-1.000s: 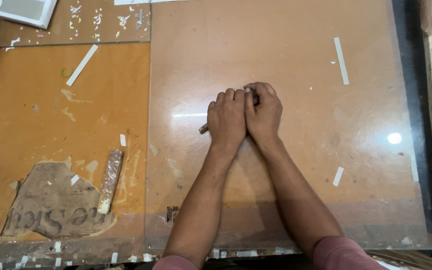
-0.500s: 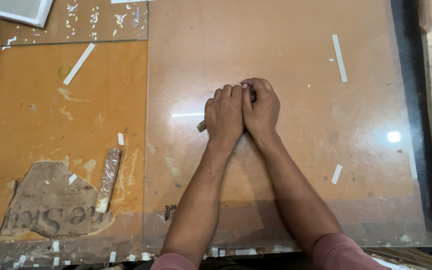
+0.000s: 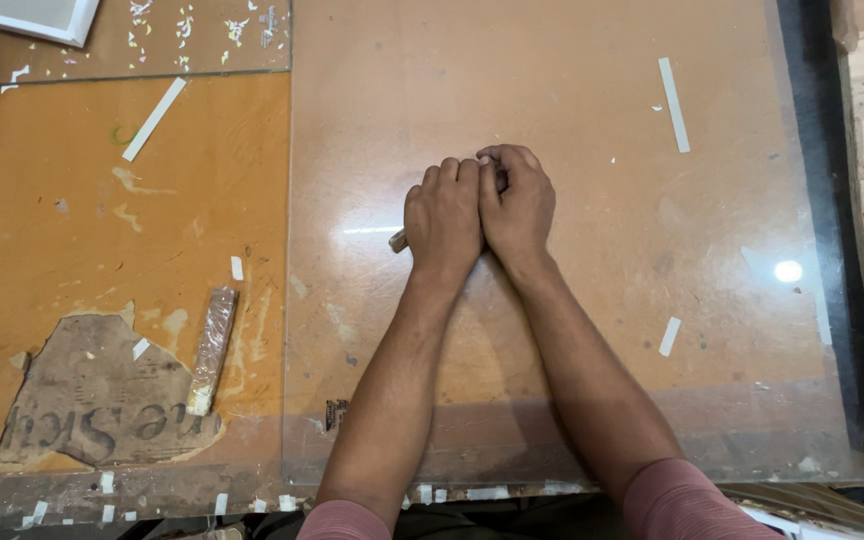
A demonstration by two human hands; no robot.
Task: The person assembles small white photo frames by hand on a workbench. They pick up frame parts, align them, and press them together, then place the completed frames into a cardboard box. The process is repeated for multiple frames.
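A small brown tool (image 3: 398,240) pokes out from under the left hand (image 3: 442,222), its long axis slanting down-left, the rest hidden. The right hand (image 3: 519,205) presses beside it, both fists curled tight on the one glass sheet (image 3: 572,400). Two white strips (image 3: 673,104) lie well right of them, one wrapped stick (image 3: 211,350) left.

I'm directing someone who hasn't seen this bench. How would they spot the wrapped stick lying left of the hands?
Start at the glass sheet covering the right of the orange table. Just left of the sheet's left edge, below mid-height, lies the wrapped stick, beside a torn brown patch. Unlike the flat white tape strips scattered around, it is thick, brownish and wrapped in clear film.
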